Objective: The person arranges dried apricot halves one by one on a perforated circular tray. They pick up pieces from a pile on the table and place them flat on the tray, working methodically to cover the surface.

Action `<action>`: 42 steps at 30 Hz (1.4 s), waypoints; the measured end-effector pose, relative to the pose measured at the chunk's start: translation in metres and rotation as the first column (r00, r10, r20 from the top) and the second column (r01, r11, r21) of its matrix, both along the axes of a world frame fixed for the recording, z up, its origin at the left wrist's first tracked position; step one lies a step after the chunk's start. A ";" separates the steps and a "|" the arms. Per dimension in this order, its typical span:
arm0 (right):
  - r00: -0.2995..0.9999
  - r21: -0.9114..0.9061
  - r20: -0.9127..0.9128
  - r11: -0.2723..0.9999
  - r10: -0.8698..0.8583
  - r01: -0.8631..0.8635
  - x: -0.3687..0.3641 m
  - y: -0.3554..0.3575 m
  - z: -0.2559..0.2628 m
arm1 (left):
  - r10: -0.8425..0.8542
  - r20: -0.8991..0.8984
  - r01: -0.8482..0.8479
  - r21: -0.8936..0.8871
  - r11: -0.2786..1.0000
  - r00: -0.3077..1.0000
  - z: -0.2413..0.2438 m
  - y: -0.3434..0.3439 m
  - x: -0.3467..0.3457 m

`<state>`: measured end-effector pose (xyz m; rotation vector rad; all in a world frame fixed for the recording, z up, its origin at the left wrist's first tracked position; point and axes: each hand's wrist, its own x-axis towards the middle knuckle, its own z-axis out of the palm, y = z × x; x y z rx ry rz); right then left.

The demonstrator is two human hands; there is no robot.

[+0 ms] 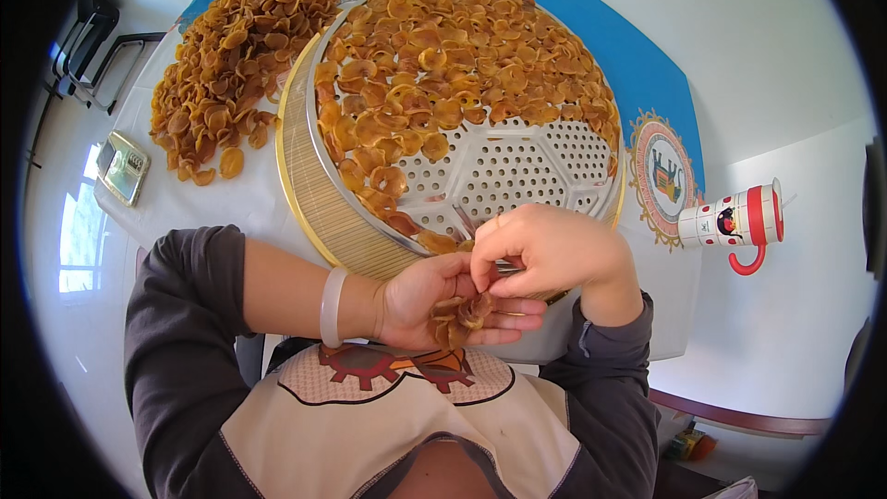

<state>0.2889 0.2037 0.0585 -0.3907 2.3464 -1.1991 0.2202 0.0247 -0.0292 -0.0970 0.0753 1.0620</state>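
Observation:
My left hand (423,301) is turned palm up at the near rim of a round tray, with a small bunch of brown, translucent dried slices (454,322) resting on its palm and fingers. Over that palm, my right hand (533,249) pinches at one of the slices with thumb and fingertips. The perforated metal tray (509,177) sits on a gold-edged round stand (353,235). Overlapping dried slices (471,48) cover its far and left parts, while bare holed metal shows at the near right. My right hand hides part of the near rim.
Left of the tray lies a heap of dried slices (235,55) on the table's pale cover (260,187). A shiny rectangular case (121,168) is near the left edge. On the right stands a cup with a red handle (734,218), beside a printed elephant medallion (662,173).

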 end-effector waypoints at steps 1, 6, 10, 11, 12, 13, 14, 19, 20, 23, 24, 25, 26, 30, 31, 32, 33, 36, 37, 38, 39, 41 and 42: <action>0.999 0.004 0.025 1.000 -0.028 0.028 0.000 0.003 0.004 | -0.006 -0.024 0.005 -0.014 1.000 1.000 0.005 0.000 -0.001; 0.985 -0.078 0.022 0.982 -0.170 0.172 0.004 0.022 0.015 | -0.040 0.016 0.041 -0.044 0.998 0.999 0.004 0.000 0.000; 0.882 -0.046 -0.121 0.890 -0.456 0.454 0.002 0.022 0.012 | -0.036 0.002 0.036 -0.030 0.999 0.999 0.004 -0.001 0.001; 0.833 0.005 -0.180 0.846 -0.524 0.533 -0.003 0.018 0.009 | -0.037 0.005 0.037 -0.024 0.999 0.999 0.002 -0.001 0.001; 0.773 0.050 -0.239 0.788 -0.588 0.614 -0.006 0.014 0.005 | -0.041 0.006 0.041 -0.017 0.999 0.999 0.002 -0.001 0.001; 0.726 0.048 -0.303 0.751 -0.617 0.658 -0.010 0.011 -0.002 | -0.044 0.008 0.044 -0.011 0.999 0.999 0.002 -0.001 0.001; 0.675 0.041 -0.365 0.714 -0.641 0.699 -0.014 0.009 -0.009 | -0.046 0.009 0.046 -0.004 0.999 0.999 0.002 -0.001 0.001; 0.528 0.041 -0.584 0.627 -0.617 0.778 -0.029 0.005 -0.041 | -0.053 0.020 0.054 -0.013 0.998 0.998 0.000 0.000 0.002; 0.524 0.019 -0.581 0.633 -0.623 0.774 -0.030 0.004 -0.044 | -0.056 0.027 0.056 -0.016 0.998 0.998 0.000 0.000 0.002; 0.504 0.048 -0.649 0.631 -0.570 0.775 -0.035 0.003 -0.051 | -0.060 0.013 0.060 -0.021 0.998 0.998 0.002 0.000 0.001; 0.502 0.041 -0.646 0.631 -0.575 0.775 -0.035 0.002 -0.051 | -0.062 0.004 0.062 -0.014 0.998 0.998 0.002 -0.001 0.001; 0.500 0.034 -0.644 0.630 -0.580 0.776 -0.036 0.001 -0.051 | -0.064 -0.005 0.064 -0.006 0.998 0.998 0.002 -0.001 0.001; 0.497 0.028 -0.641 0.630 -0.585 0.776 -0.037 0.000 -0.052 | -0.066 -0.014 0.067 0.002 0.998 0.998 0.002 -0.002 0.001; 0.472 -0.034 -0.644 0.639 -0.602 0.769 -0.041 0.001 -0.058 | -0.068 -0.015 0.068 0.010 0.998 0.998 0.002 -0.001 0.001; 0.472 -0.039 -0.645 0.642 -0.601 0.765 -0.042 0.001 -0.060 | -0.068 -0.012 0.068 0.006 0.998 0.998 0.002 -0.001 0.001; 0.472 -0.044 -0.646 0.646 -0.600 0.762 -0.043 0.001 -0.061 | -0.067 -0.009 0.067 0.002 0.998 0.998 0.003 -0.001 0.001; 0.470 -0.045 -0.647 0.645 -0.601 0.763 -0.044 0.001 -0.063 | -0.068 -0.008 0.068 0.002 0.998 0.998 0.003 -0.001 0.001; 0.460 -0.056 -0.652 0.643 -0.603 0.764 -0.046 -0.001 -0.064 | -0.071 -0.007 0.071 -0.001 0.997 0.997 0.003 -0.001 0.001; 0.453 -0.064 -0.656 0.643 -0.603 0.763 -0.047 -0.003 -0.065 | -0.072 -0.008 0.072 -0.002 0.997 0.997 0.003 -0.001 0.001; 0.446 -0.073 -0.661 0.643 -0.603 0.762 -0.047 -0.003 -0.065 | -0.074 -0.008 0.074 -0.002 0.997 0.997 0.003 -0.001 0.002; 0.445 -0.067 -0.666 0.643 -0.598 0.763 -0.048 -0.004 -0.065 | -0.073 -0.013 0.073 -0.008 0.997 0.997 0.003 -0.001 0.002; 0.444 -0.057 -0.676 0.642 -0.588 0.765 -0.048 -0.006 -0.065 | -0.073 -0.022 0.073 -0.019 0.997 0.997 0.005 -0.001 0.002; 0.447 -0.048 -0.676 0.641 -0.585 0.766 -0.048 -0.005 -0.066 | -0.075 -0.023 0.075 -0.022 0.997 0.997 0.006 -0.001 0.002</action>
